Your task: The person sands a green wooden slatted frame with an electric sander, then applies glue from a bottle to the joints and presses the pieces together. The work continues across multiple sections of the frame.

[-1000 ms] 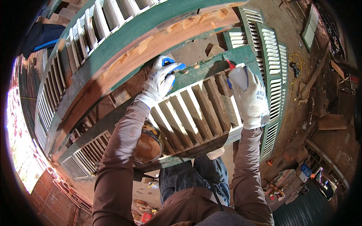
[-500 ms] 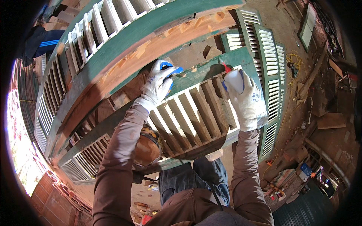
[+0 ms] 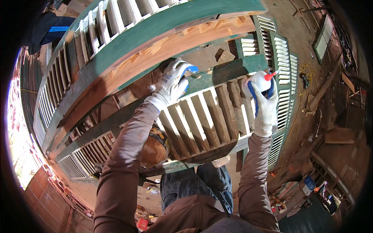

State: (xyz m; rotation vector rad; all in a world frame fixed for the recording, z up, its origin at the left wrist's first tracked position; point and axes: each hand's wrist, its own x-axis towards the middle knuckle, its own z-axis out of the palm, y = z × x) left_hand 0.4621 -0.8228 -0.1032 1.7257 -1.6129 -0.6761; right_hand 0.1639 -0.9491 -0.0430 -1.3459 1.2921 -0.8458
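We record strong daylight and blown-out glare at the far left. Slats (image 3: 203, 120) carry bright stripes and hard, rounded shadow; the right-hand ground (image 3: 299, 145) is dimmer. We note fisheye bending along the green rail (image 3: 171, 25) and black corners.

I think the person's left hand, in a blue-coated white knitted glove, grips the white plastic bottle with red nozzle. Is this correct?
Only the side is wrong: the head view shows the person's right hand, in a blue-coated white knitted glove, gripping the white plastic bottle with red nozzle.
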